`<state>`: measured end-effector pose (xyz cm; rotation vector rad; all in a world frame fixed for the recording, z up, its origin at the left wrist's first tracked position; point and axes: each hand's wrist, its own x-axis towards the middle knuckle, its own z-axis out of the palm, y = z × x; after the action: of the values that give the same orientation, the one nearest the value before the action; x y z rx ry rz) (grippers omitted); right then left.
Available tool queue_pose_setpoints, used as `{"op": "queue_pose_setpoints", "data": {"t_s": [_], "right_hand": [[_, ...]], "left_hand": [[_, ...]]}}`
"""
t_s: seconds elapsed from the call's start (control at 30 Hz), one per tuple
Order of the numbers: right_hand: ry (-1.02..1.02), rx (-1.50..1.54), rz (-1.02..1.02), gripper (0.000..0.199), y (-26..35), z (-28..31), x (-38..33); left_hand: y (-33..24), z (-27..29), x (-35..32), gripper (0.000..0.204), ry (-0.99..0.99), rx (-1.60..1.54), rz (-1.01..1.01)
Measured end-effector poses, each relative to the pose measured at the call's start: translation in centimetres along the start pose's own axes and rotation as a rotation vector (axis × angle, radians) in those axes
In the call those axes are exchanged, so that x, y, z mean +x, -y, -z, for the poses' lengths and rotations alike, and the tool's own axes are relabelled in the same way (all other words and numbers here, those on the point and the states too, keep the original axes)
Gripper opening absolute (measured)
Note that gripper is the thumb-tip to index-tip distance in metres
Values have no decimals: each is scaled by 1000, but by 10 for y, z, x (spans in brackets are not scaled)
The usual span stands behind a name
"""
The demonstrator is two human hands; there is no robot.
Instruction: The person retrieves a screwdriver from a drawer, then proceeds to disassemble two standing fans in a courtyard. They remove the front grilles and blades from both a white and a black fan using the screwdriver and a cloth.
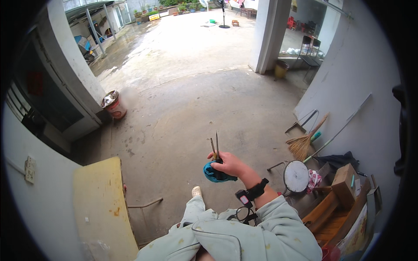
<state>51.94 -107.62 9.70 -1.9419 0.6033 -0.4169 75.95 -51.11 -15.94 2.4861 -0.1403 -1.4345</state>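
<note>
The right hand [230, 164] is raised in front of the person, its fingers clamped on a blue-handled tool [217, 167] with thin metal blades pointing up; the left hand is out of view. With the points bare and near the face, a slip or jerk of the wrist could jab. A loose grip could drop the tool onto the concrete floor [183, 113] by the shoe [197, 191].

Soft daylight from the open yard ahead, wet glare, fisheye bending, dark vignetted rim.
</note>
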Motion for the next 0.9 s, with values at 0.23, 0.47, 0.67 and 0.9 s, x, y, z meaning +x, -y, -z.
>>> {"op": "queue_pose_setpoints", "data": {"t_s": [0.23, 0.47, 0.67, 0.9], "right_hand": [[-143, -420, -936, 54, -206, 75, 1], [-307, -152, -1786, 56, -287, 91, -118], [-300, -94, -1735, 54, -332, 181, 92], [-132, -573, -1016, 54, -377, 423, 584]], "left_hand": [[-253, 155, 190, 36, -75, 286, -106], [-671, 256, 348, 33, -227, 336, -721], [-811, 288, 410, 37, -76, 272, -493], [-874, 328, 439, 36, -101, 212, 15]]}}
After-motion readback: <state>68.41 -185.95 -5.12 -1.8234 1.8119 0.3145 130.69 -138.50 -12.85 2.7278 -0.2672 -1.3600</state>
